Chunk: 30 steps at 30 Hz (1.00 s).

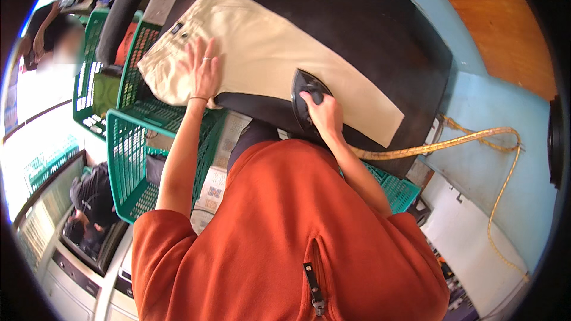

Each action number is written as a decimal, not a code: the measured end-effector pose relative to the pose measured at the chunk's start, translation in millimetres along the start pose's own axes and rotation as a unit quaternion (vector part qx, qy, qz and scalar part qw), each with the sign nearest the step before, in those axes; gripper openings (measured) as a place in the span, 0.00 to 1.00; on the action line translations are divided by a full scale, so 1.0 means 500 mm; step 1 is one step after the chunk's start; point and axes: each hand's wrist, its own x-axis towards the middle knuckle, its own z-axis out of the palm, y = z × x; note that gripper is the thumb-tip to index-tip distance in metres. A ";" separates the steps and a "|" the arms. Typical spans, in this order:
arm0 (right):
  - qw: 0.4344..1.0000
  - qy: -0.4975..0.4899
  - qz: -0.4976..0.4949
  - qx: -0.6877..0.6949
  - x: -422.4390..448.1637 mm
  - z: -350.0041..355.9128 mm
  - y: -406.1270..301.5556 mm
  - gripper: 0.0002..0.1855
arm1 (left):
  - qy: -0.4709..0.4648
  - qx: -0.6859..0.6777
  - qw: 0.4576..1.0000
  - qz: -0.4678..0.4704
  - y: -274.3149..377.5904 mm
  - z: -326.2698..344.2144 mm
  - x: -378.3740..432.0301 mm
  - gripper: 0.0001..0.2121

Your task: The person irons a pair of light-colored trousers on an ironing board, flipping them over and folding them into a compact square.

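Observation:
Beige trousers (pixel 267 49) lie flat across a dark padded ironing table (pixel 357 13), the waistband at the upper left and the leg hem at the right. My left hand (pixel 203 71) rests flat with fingers spread on the cloth below the waistband. In my right hand (pixel 325 113) is the handle of a black clothes iron (pixel 310 91). The iron's tip lies on the trouser leg near its lower edge, while its rear reaches over the dark table cover. A yellowish wrapped cord (pixel 392 148) runs rightward from beside my right forearm.
Green plastic baskets (pixel 129 160) stand at my left, and another green basket (pixel 397 189) is low on the right. The cord loops near the light-blue wall (pixel 508 120). A dark padded arm (pixel 120 18) sticks out at the upper left. Further left, a person (pixel 96 196) is partly visible.

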 end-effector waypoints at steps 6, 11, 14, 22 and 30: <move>0.960 0.192 0.203 -0.003 0.026 -0.158 0.301 0.45 | -0.051 0.135 0.990 0.006 -0.020 0.034 0.003 0.27; 0.910 0.252 0.325 0.056 0.007 -0.263 0.501 0.40 | -0.097 0.145 0.985 -0.004 -0.042 0.059 0.023 0.26; 0.914 0.251 0.311 0.062 0.019 -0.298 0.568 0.39 | -0.097 0.182 0.979 -0.004 -0.087 0.061 0.024 0.26; 0.940 0.244 0.228 0.069 0.121 -0.398 0.720 0.44 | -0.015 0.039 0.996 0.073 0.200 0.026 -0.151 0.24; 0.991 0.081 -0.099 0.025 0.120 -0.483 0.575 0.31 | -0.151 -0.062 0.945 0.282 0.542 0.016 -0.306 0.28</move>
